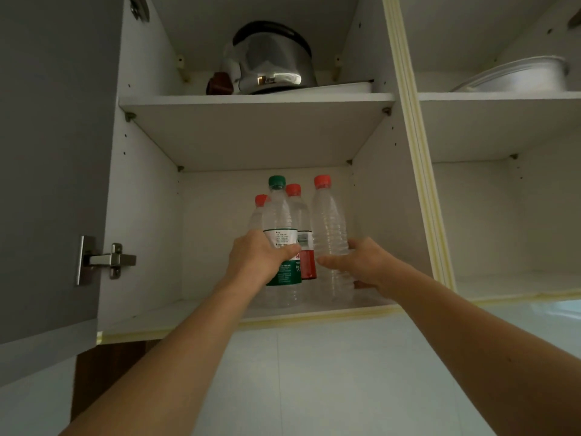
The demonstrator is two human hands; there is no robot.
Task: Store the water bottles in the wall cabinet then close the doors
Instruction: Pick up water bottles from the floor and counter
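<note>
Green-capped bottle (278, 215) is gripped by the raised left hand (257, 256); right hand (361, 265) clasps the unlabelled bottle (330, 228).

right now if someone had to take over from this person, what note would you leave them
Left hand: grips the green-capped bottle on the lower shelf.
Right hand: fingers curled round the unlabelled red-capped bottle, same shelf.
Two more red-capped bottles stand behind: the red-labelled bottle and one mostly hidden at back left.
Done: all four visible bottles are upright in the cabinet's left bay.
Left: let go, withdraw both hands, close the doors; the left door is swung open. Whether more bottles wait out of view cannot be told.
</note>
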